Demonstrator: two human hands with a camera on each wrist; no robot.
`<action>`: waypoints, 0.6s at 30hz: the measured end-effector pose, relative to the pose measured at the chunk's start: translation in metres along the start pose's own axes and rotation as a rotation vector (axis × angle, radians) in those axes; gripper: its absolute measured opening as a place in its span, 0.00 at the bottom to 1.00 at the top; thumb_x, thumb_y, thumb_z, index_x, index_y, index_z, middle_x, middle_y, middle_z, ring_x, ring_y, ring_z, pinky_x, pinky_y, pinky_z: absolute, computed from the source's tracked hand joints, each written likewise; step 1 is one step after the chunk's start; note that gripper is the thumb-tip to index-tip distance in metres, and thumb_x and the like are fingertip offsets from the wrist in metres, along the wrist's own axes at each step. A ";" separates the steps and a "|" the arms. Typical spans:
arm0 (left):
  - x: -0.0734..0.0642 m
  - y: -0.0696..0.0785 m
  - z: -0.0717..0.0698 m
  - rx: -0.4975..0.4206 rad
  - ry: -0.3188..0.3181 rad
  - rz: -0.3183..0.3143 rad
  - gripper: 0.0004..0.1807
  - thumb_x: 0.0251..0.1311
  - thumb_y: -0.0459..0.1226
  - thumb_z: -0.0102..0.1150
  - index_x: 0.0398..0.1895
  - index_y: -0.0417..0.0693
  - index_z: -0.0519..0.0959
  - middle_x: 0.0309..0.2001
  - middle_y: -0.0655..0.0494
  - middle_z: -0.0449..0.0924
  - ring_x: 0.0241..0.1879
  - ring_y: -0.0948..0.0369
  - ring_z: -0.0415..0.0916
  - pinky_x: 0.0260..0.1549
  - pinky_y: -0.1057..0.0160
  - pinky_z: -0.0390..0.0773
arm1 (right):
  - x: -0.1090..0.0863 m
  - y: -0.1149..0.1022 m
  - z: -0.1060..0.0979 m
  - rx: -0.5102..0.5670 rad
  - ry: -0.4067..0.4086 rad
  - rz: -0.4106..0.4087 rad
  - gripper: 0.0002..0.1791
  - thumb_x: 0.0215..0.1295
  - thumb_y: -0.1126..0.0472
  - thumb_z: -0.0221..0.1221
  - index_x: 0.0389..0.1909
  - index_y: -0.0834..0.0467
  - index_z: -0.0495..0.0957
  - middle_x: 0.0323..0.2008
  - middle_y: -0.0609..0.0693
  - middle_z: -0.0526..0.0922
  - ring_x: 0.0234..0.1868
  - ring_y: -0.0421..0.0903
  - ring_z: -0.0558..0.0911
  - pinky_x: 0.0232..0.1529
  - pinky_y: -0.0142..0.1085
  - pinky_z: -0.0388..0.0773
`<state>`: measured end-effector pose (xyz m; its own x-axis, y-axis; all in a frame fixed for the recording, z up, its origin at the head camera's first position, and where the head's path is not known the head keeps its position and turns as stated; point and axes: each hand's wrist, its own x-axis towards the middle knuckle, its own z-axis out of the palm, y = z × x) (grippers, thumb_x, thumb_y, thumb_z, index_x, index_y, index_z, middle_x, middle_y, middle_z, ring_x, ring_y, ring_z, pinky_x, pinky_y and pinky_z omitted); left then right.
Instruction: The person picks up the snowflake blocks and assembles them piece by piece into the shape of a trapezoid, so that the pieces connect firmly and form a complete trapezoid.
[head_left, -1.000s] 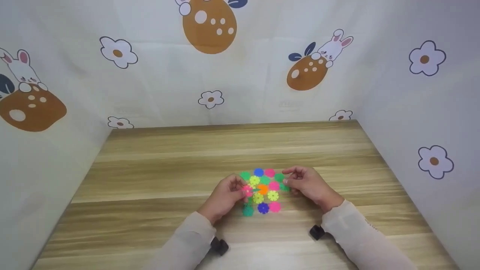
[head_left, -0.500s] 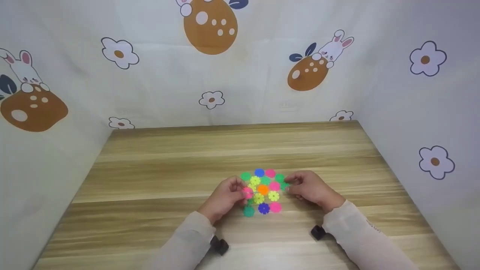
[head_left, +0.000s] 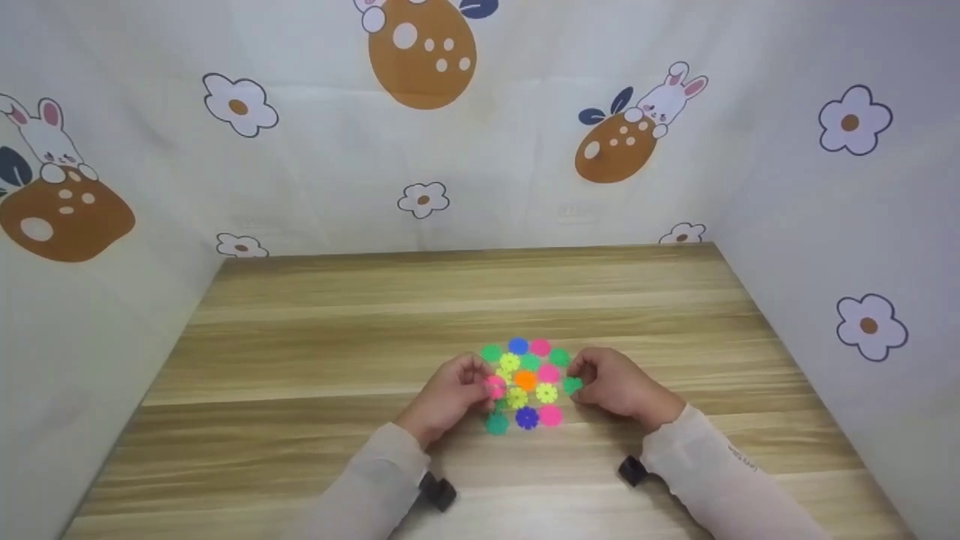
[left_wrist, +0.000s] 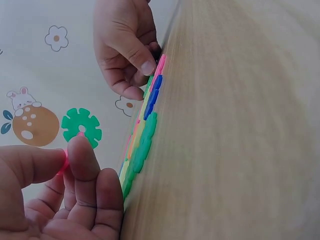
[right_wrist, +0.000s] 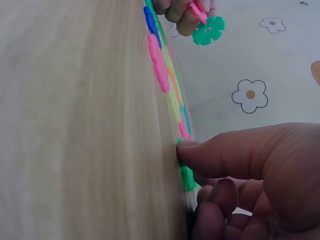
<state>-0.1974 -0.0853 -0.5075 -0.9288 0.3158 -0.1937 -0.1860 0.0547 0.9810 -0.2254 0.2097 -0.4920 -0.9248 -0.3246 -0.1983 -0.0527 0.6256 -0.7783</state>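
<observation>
My left hand (head_left: pixel 448 394) pinches a pink snowflake disc (head_left: pixel 494 387) between thumb and fingers, raised above the table. Slotted into its edge is a green snowflake disc (left_wrist: pixel 75 120), seen face-on in the left wrist view and edge-on from above. At the right side of the spread of discs, my right hand (head_left: pixel 622 382) pinches another green snowflake disc (head_left: pixel 572 385) by its edge, low over the wood. In the right wrist view the thumb lies over part of that disc (right_wrist: pixel 180 150), and the lower fingers are curled.
Several loose discs lie flat between the hands, among them an orange disc (head_left: pixel 525 381), a dark blue disc (head_left: pixel 527 418) and a yellow disc (head_left: pixel 547 393). The wooden table (head_left: pixel 337 322) meets a patterned cloth wall (head_left: pixel 322 180) at the back and sides.
My right hand has come slightly nearer the body and drawn a green disc off the right side of the spread. The left hand stays put while its joined discs have turned slightly.
</observation>
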 end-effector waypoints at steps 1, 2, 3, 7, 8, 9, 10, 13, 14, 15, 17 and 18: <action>0.000 0.000 0.000 0.003 0.001 -0.002 0.09 0.67 0.27 0.60 0.49 0.41 0.76 0.34 0.54 0.80 0.34 0.60 0.80 0.41 0.64 0.84 | 0.000 -0.001 0.001 -0.003 0.000 0.001 0.14 0.57 0.71 0.72 0.43 0.59 0.82 0.33 0.52 0.78 0.34 0.48 0.75 0.35 0.38 0.74; 0.000 0.000 0.000 0.002 0.001 -0.004 0.09 0.67 0.27 0.60 0.49 0.41 0.76 0.34 0.54 0.80 0.34 0.60 0.80 0.41 0.64 0.84 | 0.000 -0.001 0.001 -0.005 0.000 0.000 0.14 0.57 0.72 0.71 0.42 0.58 0.82 0.34 0.52 0.78 0.35 0.48 0.75 0.37 0.38 0.74; 0.000 0.000 0.000 0.002 0.001 -0.004 0.09 0.67 0.27 0.60 0.49 0.41 0.76 0.34 0.54 0.80 0.34 0.60 0.79 0.41 0.64 0.84 | -0.001 -0.001 0.002 -0.005 0.000 -0.007 0.14 0.57 0.72 0.71 0.41 0.58 0.81 0.35 0.52 0.78 0.36 0.48 0.75 0.38 0.38 0.75; -0.001 -0.001 -0.001 0.006 -0.003 0.003 0.10 0.68 0.26 0.59 0.50 0.40 0.76 0.34 0.54 0.79 0.34 0.60 0.80 0.41 0.64 0.85 | -0.001 -0.002 0.005 0.010 0.002 -0.060 0.13 0.57 0.74 0.68 0.40 0.57 0.81 0.35 0.52 0.79 0.37 0.48 0.75 0.39 0.37 0.74; -0.001 -0.001 -0.001 0.006 -0.004 0.000 0.10 0.68 0.26 0.58 0.50 0.40 0.76 0.34 0.54 0.79 0.34 0.60 0.80 0.41 0.64 0.85 | -0.001 -0.002 0.005 0.021 0.003 -0.070 0.12 0.58 0.74 0.67 0.40 0.58 0.81 0.34 0.51 0.79 0.37 0.47 0.75 0.38 0.37 0.74; -0.001 -0.001 -0.001 0.008 -0.007 0.000 0.10 0.68 0.25 0.58 0.50 0.40 0.76 0.34 0.54 0.79 0.34 0.60 0.81 0.41 0.64 0.85 | -0.001 -0.002 0.006 0.052 0.001 -0.074 0.12 0.58 0.74 0.66 0.40 0.58 0.82 0.34 0.51 0.79 0.36 0.47 0.74 0.37 0.36 0.74; 0.000 -0.001 -0.001 0.009 -0.007 -0.002 0.10 0.68 0.25 0.58 0.50 0.40 0.76 0.34 0.54 0.79 0.34 0.60 0.81 0.42 0.64 0.85 | -0.001 -0.002 0.007 0.091 -0.001 -0.072 0.11 0.58 0.74 0.65 0.41 0.59 0.82 0.32 0.50 0.78 0.34 0.46 0.74 0.36 0.36 0.74; 0.000 -0.001 -0.002 0.010 -0.010 -0.012 0.10 0.69 0.25 0.57 0.51 0.41 0.76 0.35 0.54 0.80 0.35 0.59 0.82 0.43 0.63 0.86 | -0.001 -0.003 0.013 0.248 -0.016 -0.052 0.11 0.61 0.72 0.64 0.45 0.62 0.81 0.30 0.50 0.78 0.30 0.45 0.76 0.33 0.34 0.77; 0.001 -0.001 -0.002 0.009 -0.010 -0.014 0.10 0.69 0.25 0.57 0.51 0.41 0.76 0.35 0.54 0.79 0.36 0.59 0.82 0.43 0.63 0.86 | -0.001 -0.004 0.015 0.303 -0.027 -0.047 0.12 0.62 0.72 0.64 0.47 0.63 0.81 0.30 0.50 0.78 0.29 0.45 0.77 0.33 0.34 0.78; 0.001 -0.002 -0.002 0.010 -0.011 -0.012 0.11 0.70 0.25 0.57 0.52 0.40 0.76 0.35 0.54 0.79 0.36 0.59 0.82 0.43 0.63 0.86 | -0.001 -0.004 0.018 0.361 -0.042 -0.047 0.13 0.63 0.71 0.64 0.49 0.65 0.80 0.30 0.50 0.78 0.29 0.45 0.78 0.34 0.33 0.80; 0.001 -0.002 -0.002 0.010 -0.011 -0.007 0.11 0.70 0.25 0.56 0.53 0.39 0.76 0.35 0.53 0.79 0.35 0.59 0.82 0.43 0.62 0.86 | -0.001 -0.005 0.023 0.438 -0.072 -0.052 0.15 0.64 0.71 0.64 0.51 0.67 0.80 0.31 0.50 0.79 0.29 0.44 0.80 0.35 0.34 0.84; 0.001 -0.002 -0.002 0.012 -0.010 -0.002 0.12 0.70 0.25 0.55 0.54 0.38 0.75 0.35 0.53 0.78 0.35 0.59 0.82 0.43 0.62 0.86 | -0.001 -0.006 0.026 0.472 -0.088 -0.054 0.16 0.65 0.71 0.64 0.53 0.68 0.79 0.32 0.50 0.79 0.29 0.44 0.81 0.35 0.35 0.85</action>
<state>-0.1985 -0.0866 -0.5098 -0.9254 0.3247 -0.1957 -0.1839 0.0669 0.9807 -0.2141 0.1878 -0.5028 -0.8888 -0.4195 -0.1845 0.0962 0.2228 -0.9701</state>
